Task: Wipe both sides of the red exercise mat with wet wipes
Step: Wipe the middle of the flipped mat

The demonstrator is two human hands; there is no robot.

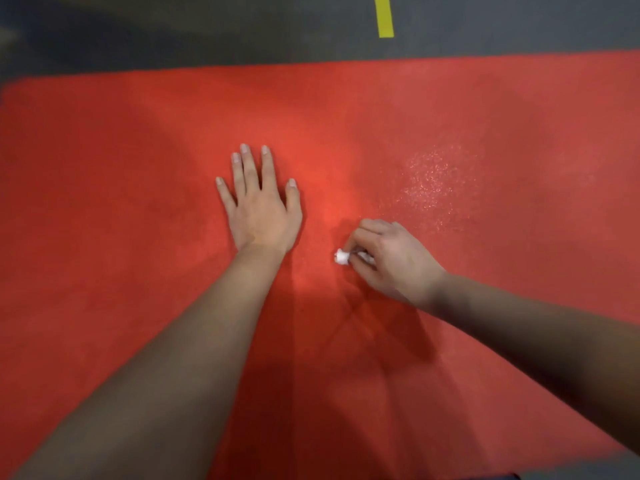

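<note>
The red exercise mat [450,109] lies flat on the dark grey floor [207,29], filling most of the view, its far edge running left to right. A yellow tape strip [384,15] marks the floor beyond it. The left hand [259,209] rests palm down on the mat's middle, fingers spread. Just to its right and nearer, the right hand [391,258] curls closed around a bunched white wet wipe [342,257], pressing it to the mat.
</note>
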